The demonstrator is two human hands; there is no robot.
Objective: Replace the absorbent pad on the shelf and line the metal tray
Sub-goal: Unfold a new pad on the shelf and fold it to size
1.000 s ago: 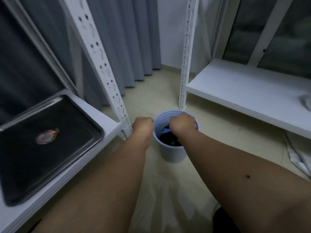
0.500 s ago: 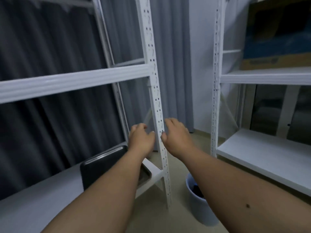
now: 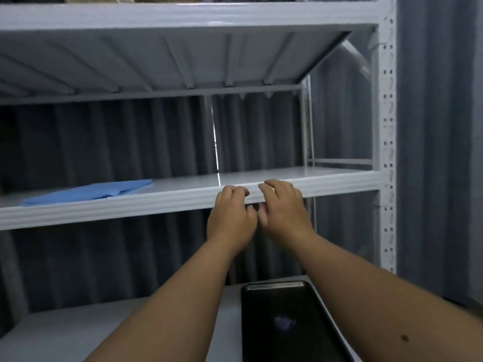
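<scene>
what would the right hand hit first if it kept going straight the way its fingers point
Most likely the front lip of the middle shelf: the right hand has its fingers at that edge already, though depth is unclear.

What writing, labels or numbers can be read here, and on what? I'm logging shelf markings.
None can be read.
Items on the top shelf: cut off, no print legible.
Blue pad: plain.
Metal tray: only a blurred reflection.
Upright post: punched holes, no marks.
</scene>
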